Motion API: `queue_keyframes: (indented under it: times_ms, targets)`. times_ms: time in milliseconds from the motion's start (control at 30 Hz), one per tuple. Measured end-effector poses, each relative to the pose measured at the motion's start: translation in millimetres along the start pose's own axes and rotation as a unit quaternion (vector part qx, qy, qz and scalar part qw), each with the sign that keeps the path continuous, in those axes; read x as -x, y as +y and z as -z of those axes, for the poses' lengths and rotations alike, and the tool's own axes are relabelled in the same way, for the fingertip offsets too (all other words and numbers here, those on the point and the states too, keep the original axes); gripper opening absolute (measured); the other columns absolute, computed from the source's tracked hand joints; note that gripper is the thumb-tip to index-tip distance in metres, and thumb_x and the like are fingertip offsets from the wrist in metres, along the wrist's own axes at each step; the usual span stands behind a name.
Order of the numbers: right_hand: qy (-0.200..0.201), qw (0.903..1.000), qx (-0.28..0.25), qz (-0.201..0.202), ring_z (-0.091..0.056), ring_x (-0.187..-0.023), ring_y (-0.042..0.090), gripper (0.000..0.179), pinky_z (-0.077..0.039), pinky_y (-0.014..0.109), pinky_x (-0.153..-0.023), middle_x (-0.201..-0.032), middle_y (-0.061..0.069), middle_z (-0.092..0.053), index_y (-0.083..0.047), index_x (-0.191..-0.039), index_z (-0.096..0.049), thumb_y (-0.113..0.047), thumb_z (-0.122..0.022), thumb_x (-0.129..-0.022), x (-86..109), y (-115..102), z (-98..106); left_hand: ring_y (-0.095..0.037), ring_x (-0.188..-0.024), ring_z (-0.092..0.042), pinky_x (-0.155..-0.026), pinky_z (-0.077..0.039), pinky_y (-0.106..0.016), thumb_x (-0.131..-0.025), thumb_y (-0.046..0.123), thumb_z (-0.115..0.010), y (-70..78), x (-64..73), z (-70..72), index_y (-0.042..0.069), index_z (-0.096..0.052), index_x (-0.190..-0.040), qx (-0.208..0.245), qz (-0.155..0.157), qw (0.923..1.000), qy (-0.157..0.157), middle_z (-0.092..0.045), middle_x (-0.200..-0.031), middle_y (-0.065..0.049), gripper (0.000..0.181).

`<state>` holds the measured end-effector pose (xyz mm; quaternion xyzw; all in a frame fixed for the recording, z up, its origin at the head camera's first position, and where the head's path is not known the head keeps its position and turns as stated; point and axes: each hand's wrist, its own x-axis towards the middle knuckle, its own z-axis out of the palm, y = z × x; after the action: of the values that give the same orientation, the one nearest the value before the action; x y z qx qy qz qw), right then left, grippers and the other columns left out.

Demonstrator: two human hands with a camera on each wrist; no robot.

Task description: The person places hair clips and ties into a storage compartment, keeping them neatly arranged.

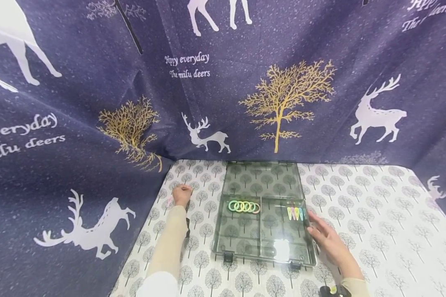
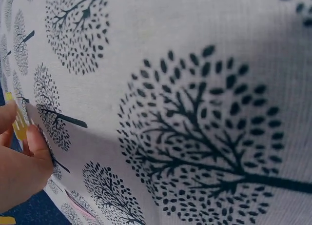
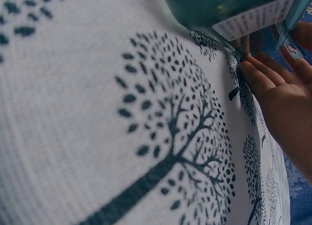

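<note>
My left hand [image 1: 182,194] is at the left of the cloth-covered table, pinching a small yellow hair clip [image 2: 20,126] between thumb and fingers. Just left of this hand a pink piece [image 1: 169,201] lies on the cloth. The fairly straight fingers of my right hand [image 1: 328,241] touch the right side of a see-through grey-green divided box [image 1: 241,243]. Inside its right half, near that side, several pastel hair clips [image 1: 295,213] stand in a row. A row of overlapping pastel rings [image 1: 244,206] lies in its back left compartment.
The box's see-through lid [image 1: 262,179] is folded back toward the dark deer-print curtain [image 1: 223,95] behind the table. Two latches, one being the left latch [image 1: 228,257], are on the box's front edge. Tree-print cloth [image 1: 371,222] covers the table.
</note>
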<state>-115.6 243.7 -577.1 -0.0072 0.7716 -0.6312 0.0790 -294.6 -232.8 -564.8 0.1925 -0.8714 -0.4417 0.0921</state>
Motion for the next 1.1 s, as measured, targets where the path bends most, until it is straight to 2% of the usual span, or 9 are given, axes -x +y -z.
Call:
queue_keyframes:
  times_ms: [100,200,300,433,567,667,767,933,1100]
  targets:
    - [-0.002,1.0,-0.001,0.005,-0.027,-0.136,0.048,0.062,-0.032,0.057,-0.108,-0.156,0.023,-0.018,-0.01,-0.153,-0.021,-0.02,-0.051,-0.1,0.2,-1,1,-0.035,-0.096,-0.061,-0.088,-0.054,-0.047,-0.09,0.007,-0.065,-0.6,-1.0,-1.2,0.0,-0.067,-0.091,0.029,-0.002,0.9995,-0.015,-0.065,-0.1,-0.019,0.007]
    - [0.002,1.0,0.005,0.0,-0.025,-0.137,0.048,0.062,-0.03,0.06,-0.108,-0.156,0.022,-0.018,-0.01,-0.153,-0.022,-0.022,-0.052,-0.1,0.6,-3,2,-0.035,-0.099,-0.06,-0.088,-0.055,-0.044,-0.089,0.006,-0.067,1.0,-1.1,-3.9,-0.002,-0.068,-0.096,0.077,-0.007,0.9969,-0.018,-0.064,-0.107,-0.02,0.011]
    - [0.005,0.9999,0.012,-0.005,-0.022,-0.138,0.049,0.062,-0.027,0.063,-0.108,-0.157,0.021,-0.017,-0.011,-0.153,-0.022,-0.023,-0.052,-0.099,0.7,-6,2,-0.033,-0.101,-0.059,-0.092,-0.054,-0.04,-0.088,0.005,-0.068,8.6,3.2,-5.7,-0.004,-0.069,-0.102,0.134,0.002,0.9907,-0.022,-0.062,-0.112,-0.02,0.017]
    - [0.006,0.9999,0.012,-0.006,-0.023,-0.137,0.049,0.062,-0.027,0.064,-0.108,-0.157,0.021,-0.017,-0.011,-0.153,-0.022,-0.022,-0.052,-0.099,-0.3,-7,3,-0.033,-0.105,-0.059,-0.096,-0.054,-0.039,-0.089,0.002,-0.066,27.2,14.2,-7.3,-0.008,-0.066,-0.11,0.214,0.023,0.9753,-0.048,-0.06,-0.113,-0.019,0.023]
    - [0.006,0.9999,0.014,-0.008,-0.022,-0.138,0.049,0.063,-0.028,0.062,-0.108,-0.157,0.021,-0.016,-0.011,-0.153,-0.022,-0.023,-0.052,-0.099,-0.7,-6,3,-0.038,-0.107,-0.06,-0.096,-0.054,-0.04,-0.088,-0.001,-0.066,42.2,22.1,-11.1,-0.012,-0.063,-0.111,0.292,0.029,0.9533,-0.073,-0.061,-0.11,-0.02,0.026]
    - [0.004,0.9999,0.011,-0.009,-0.022,-0.138,0.049,0.063,-0.029,0.06,-0.108,-0.157,0.021,-0.016,-0.011,-0.153,-0.021,-0.023,-0.052,-0.1,-0.2,-6,3,-0.037,-0.105,-0.063,-0.096,-0.054,-0.039,-0.086,-0.003,-0.067,51.2,26.9,-15.6,-0.013,-0.063,-0.107,0.332,0.026,0.9388,-0.089,-0.064,-0.109,-0.022,0.023]
    - [0.004,1.0,0.003,-0.007,-0.023,-0.138,0.048,0.063,-0.03,0.058,-0.108,-0.157,0.021,-0.015,-0.01,-0.153,-0.021,-0.021,-0.053,-0.099,-0.1,-4,2,-0.031,-0.099,-0.067,-0.096,-0.053,-0.04,-0.086,-0.005,-0.067,60.3,32.0,-21.3,-0.012,-0.063,-0.104,0.366,0.02,0.9237,-0.112,-0.064,-0.113,-0.026,0.02]
    - [0.004,1.0,-0.004,-0.005,-0.025,-0.137,0.048,0.063,-0.03,0.057,-0.108,-0.157,0.022,-0.017,-0.009,-0.153,-0.022,-0.02,-0.053,-0.099,-0.5,-3,1,-0.035,-0.098,-0.067,-0.096,-0.051,-0.045,-0.087,-0.009,-0.063,75.7,44.4,-31.4,-0.017,-0.058,-0.106,0.418,-0.002,0.8941,-0.162,-0.062,-0.112,-0.032,0.021]
    - [0.006,1.0,0.0,-0.006,-0.028,-0.135,0.049,0.063,-0.032,0.058,-0.108,-0.156,0.022,-0.018,-0.01,-0.153,-0.022,-0.02,-0.053,-0.099,0.8,-3,1,-0.038,-0.098,-0.067,-0.088,-0.057,-0.035,-0.09,-0.006,-0.06,92.3,59.8,-42.3,-0.017,-0.053,-0.118,0.406,-0.022,0.8894,-0.208,-0.062,-0.11,-0.033,0.03]
